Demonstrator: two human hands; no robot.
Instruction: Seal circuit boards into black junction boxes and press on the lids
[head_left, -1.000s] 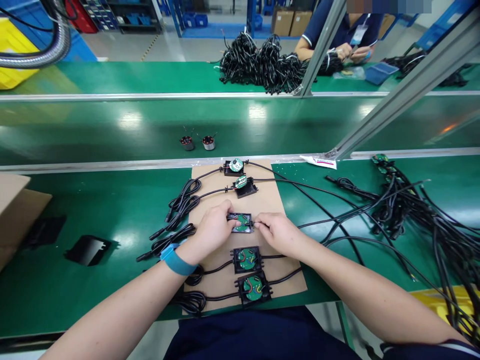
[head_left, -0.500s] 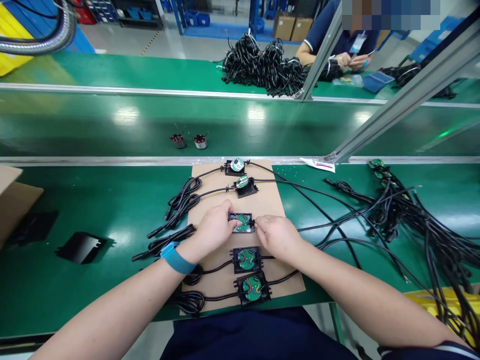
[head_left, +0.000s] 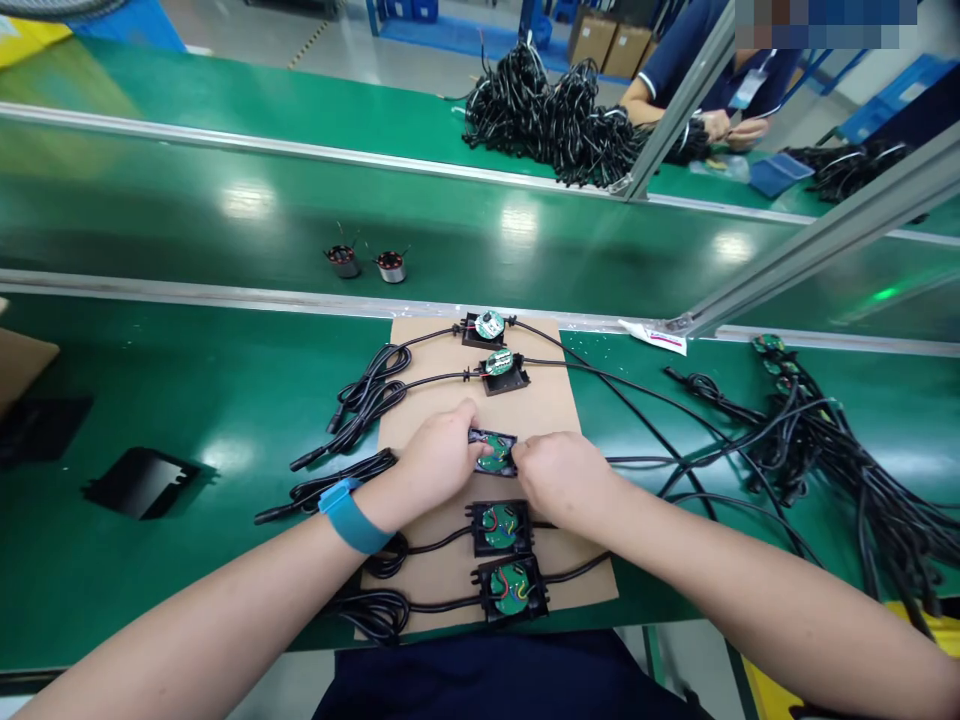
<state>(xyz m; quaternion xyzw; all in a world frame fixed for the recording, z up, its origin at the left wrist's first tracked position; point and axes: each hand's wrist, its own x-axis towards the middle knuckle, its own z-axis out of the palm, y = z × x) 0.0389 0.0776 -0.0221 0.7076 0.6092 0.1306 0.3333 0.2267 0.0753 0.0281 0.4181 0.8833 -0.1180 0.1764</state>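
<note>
Black housing (head_left: 493,452) holding green circuit board (head_left: 496,462), gripped at its left edge by curled left hand (head_left: 439,455) and at its right by curled right hand (head_left: 559,475), on cardboard sheet (head_left: 540,410); just wrist-side of both hands, two more board-filled housings (head_left: 501,525).

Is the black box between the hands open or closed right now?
Open: the black box shows its green circuit board, no lid covers it. The left hand and right hand hold its sides.

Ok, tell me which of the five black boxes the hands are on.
The middle box, third in the row: left hand and right hand both hold it. The two farther boxes and two nearer boxes lie untouched.
</note>
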